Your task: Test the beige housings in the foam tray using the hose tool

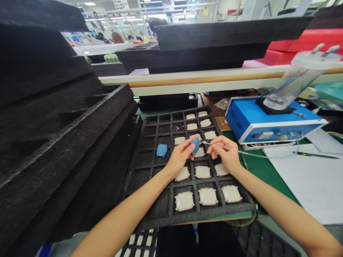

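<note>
Blue casing [195, 146] tilts above the black foam tray [193, 216], pinched in my left hand [182, 155], just left of the tube tip [205, 142] my right hand [225, 151] grips between closed fingers.

Factory assembly floor, by look of it. Green worktop [265, 175] carries black compartment tray [198, 216], pale, near-identical casings [208, 196] sorted one per pocket. Tall stack of black foam trays [66, 150] at left; red trays [297, 43] far right. Blue bench unit [284, 131] at right, with front-panel controls, thin tubing [254, 154], clear cylinder [292, 84] on top. Far off: several people [117, 37] under rows of ceiling lights [89, 4].
</note>
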